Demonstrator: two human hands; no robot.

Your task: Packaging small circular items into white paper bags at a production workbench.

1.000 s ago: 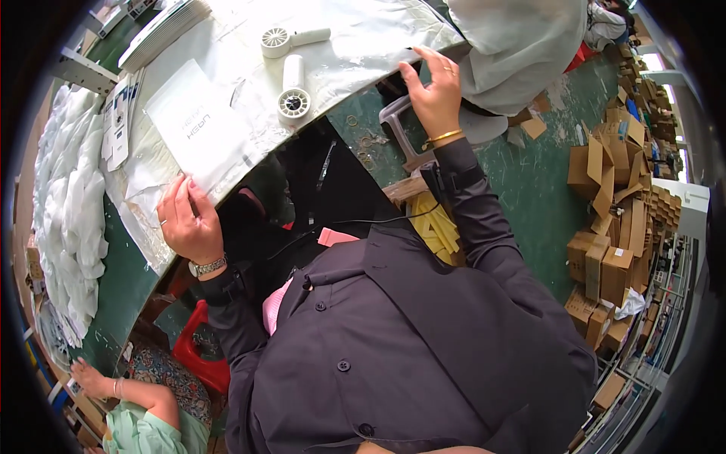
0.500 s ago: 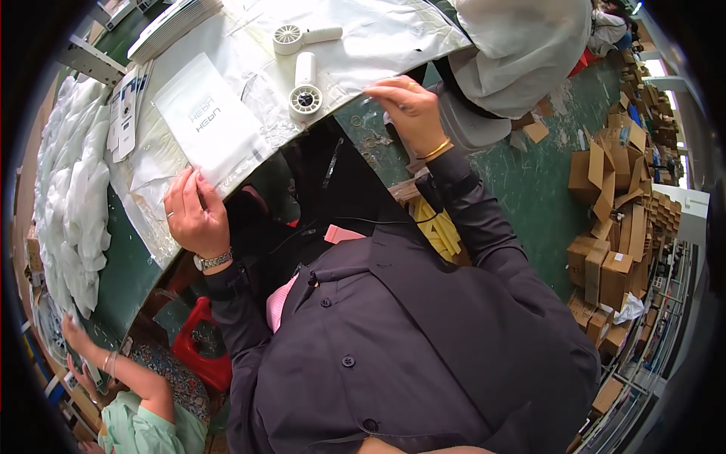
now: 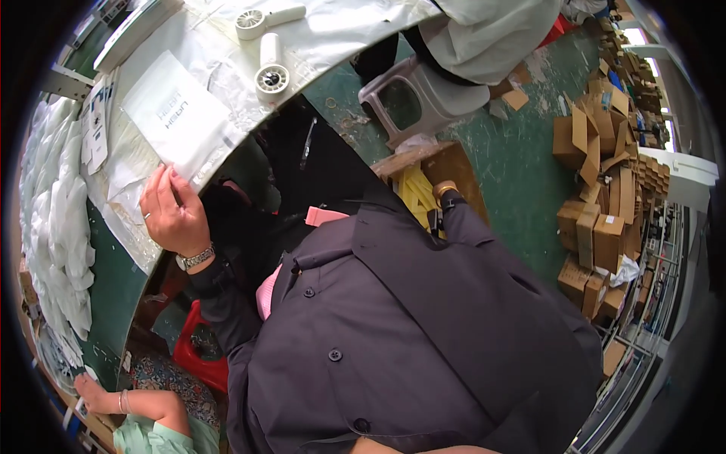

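Note:
My left hand [image 3: 175, 213], with a watch and a ring, rests at the table's front edge. Its fingers are stretched out side by side, their tips by the lower corner of a flat white pouch [image 3: 175, 106]. Low on the right, my right hand [image 3: 445, 188] reaches down into an open cardboard box [image 3: 463, 168]; its fingers are mostly hidden. Yellow strip-like pieces [image 3: 413, 195] lie in that box beside the hand. Two white handheld fans lie on the table beyond the pouch: one fan [image 3: 271, 77] points toward me, the other fan [image 3: 252, 24] lies crosswise behind it.
Flat printed cards [image 3: 96, 125] lie at the table's left. White bagged goods [image 3: 57, 219] are heaped further left. A grey plastic stool [image 3: 439, 98] stands beyond the box. Cardboard boxes [image 3: 605, 234] pile up on the right. A co-worker's arm [image 3: 151, 405] shows at lower left, near a red chair [image 3: 198, 356].
My right hand has gone from beside the table edge down into the box with the yellow pieces. My left hand stays by the pouch. The whole view has shifted slightly.

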